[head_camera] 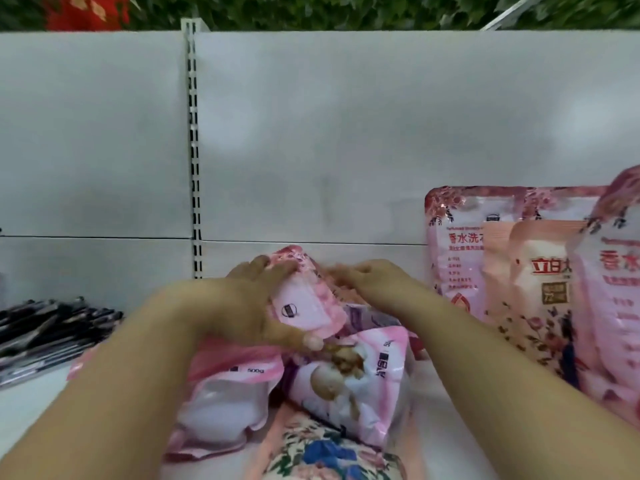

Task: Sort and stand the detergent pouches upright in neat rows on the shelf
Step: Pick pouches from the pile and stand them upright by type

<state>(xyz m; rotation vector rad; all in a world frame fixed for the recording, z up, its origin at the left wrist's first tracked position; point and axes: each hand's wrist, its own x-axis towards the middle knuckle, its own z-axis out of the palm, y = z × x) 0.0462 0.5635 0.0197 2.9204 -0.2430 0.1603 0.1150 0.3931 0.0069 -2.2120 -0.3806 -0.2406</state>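
A pile of pink detergent pouches lies flat on the white shelf (pixel 34 400) in front of me. My left hand (pixel 256 303) grips a pink-and-white pouch (pixel 304 306) on top of the pile, thumb under its lower edge. My right hand (pixel 374 282) holds the same pouch from its right side. Below it lie a baby-print pouch (pixel 349 379), a pale pink pouch (pixel 221 403) and a floral pouch (pixel 322 452). At the right, three pouches stand upright: a rose-print one (pixel 453 244) at the back, a peach one (pixel 533 289) and a pink one (pixel 613 306) in front.
A stack of black packets (pixel 52 327) lies at the left of the shelf. The white back panel (pixel 346 133) has a slotted upright post (pixel 194 150). Green leaves and something red show above the panel.
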